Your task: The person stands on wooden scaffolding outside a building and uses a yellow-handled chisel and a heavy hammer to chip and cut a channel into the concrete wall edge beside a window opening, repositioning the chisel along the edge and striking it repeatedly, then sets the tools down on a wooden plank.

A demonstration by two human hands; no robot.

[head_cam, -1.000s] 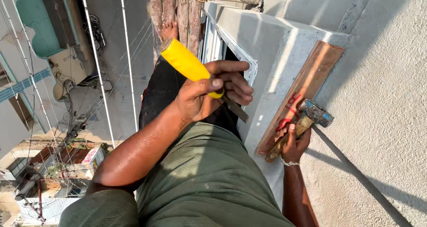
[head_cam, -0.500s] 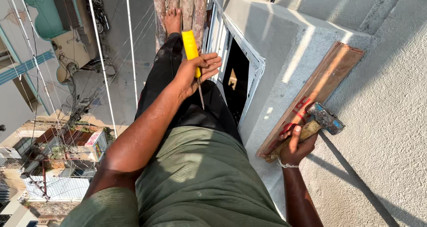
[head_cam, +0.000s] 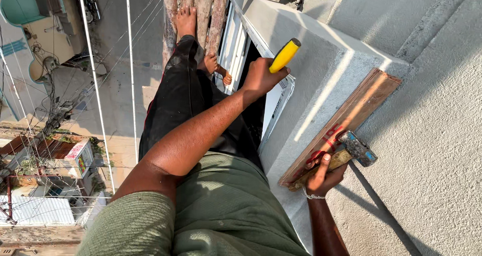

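While perched on log scaffolding (head_cam: pixel 201 5), left hand (head_cam: pixel 261 78) fisted round yellow-handled tool (head_cam: pixel 284 55) at window frame (head_cam: pixel 278 98), right hand (head_cam: pixel 324 175) clamping hammer (head_cam: pixel 346 153) and wooden board (head_cam: pixel 346 123) against grey ledge (head_cam: pixel 311 60), well apart.

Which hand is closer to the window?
The left hand. It grips the yellow-handled tool right at the white window frame. The right hand is farther out on the wall, holding a hammer and a wooden board.
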